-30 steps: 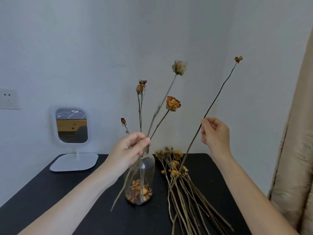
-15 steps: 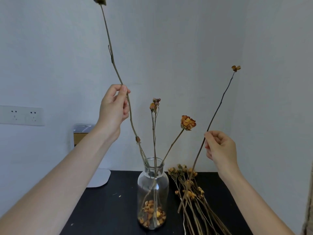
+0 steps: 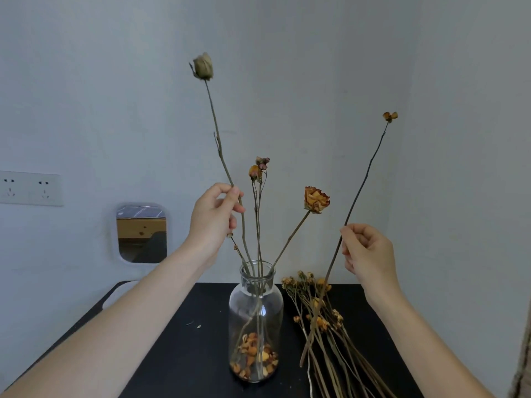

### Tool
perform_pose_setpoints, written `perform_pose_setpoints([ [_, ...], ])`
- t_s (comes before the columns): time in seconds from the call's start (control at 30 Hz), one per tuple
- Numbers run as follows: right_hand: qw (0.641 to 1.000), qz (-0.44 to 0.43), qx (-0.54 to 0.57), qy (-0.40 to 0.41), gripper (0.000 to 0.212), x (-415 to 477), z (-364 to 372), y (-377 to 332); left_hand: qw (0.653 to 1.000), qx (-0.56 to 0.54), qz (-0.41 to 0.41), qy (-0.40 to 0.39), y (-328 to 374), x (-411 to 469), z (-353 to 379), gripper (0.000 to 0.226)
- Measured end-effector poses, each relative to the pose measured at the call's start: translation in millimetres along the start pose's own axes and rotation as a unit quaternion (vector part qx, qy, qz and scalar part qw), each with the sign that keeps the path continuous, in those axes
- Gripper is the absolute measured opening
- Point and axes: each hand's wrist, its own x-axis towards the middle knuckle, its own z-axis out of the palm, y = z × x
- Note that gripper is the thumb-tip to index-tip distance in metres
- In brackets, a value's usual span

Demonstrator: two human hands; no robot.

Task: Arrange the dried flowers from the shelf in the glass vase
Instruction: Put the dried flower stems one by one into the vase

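Observation:
A clear glass vase stands on the black shelf, with dried petals at its bottom and several dried stems in it, one topped by an orange rose. My left hand pinches a long stem with a pale rose bud; that stem's lower end goes down into the vase's neck. My right hand pinches a thin dark stem with a small orange flower, held right of the vase above a pile of dried flowers lying on the shelf.
A small white-framed mirror stands at the back left against the grey wall, with wall sockets further left. A curtain edge shows at the far right. Small crumbs lie on the shelf left of the vase.
My left hand has come down and to the right, lowering the pale bud stem into the vase. My right hand and its thin stem have barely moved.

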Motion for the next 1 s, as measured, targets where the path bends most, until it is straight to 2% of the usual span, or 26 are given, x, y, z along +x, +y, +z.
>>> perform_pose_setpoints([
  [0.13, 1.0, 0.008, -0.008, -0.01, 0.007, -3, 3, 5, 0.997, 0.07, -0.002, -0.036, -23, -11, 7, 0.015],
  [0.27, 1.0, 0.004, -0.017, -0.02, 0.008, -6, 5, 8, 0.983, 0.179, 0.014, -0.035, -42, -21, 5, 0.016],
  [0.43, 1.0, 0.002, -0.02, -0.02, 0.007, -8, 6, 7, 0.97, 0.239, 0.036, -0.03, -68, -37, -1, 0.018],
  [0.53, 1.0, -0.005, -0.016, -0.018, 0.007, -9, 6, 4, 0.975, 0.215, 0.048, -0.031, -85, -53, -6, 0.022],
  [0.67, 0.999, -0.022, 0.014, -0.02, 0.009, -9, 8, -8, 0.985, 0.17, -0.012, -0.024, -111, -69, -10, 0.033],
  [0.8, 0.998, -0.049, 0.044, -0.014, 0.011, -4, 13, -26, 0.973, 0.152, -0.097, -0.142, -122, -62, -4, 0.065],
  [0.9, 0.994, -0.085, 0.063, -0.01, 0.013, 0, 18, -40, 0.964, 0.119, -0.116, -0.206, -121, -54, 6, 0.058],
  [1.0, 0.989, -0.122, 0.08, 0.0, 0.015, 4, 22, -52, 0.968, 0.094, -0.122, -0.197, -123, -51, 12, 0.05],
])
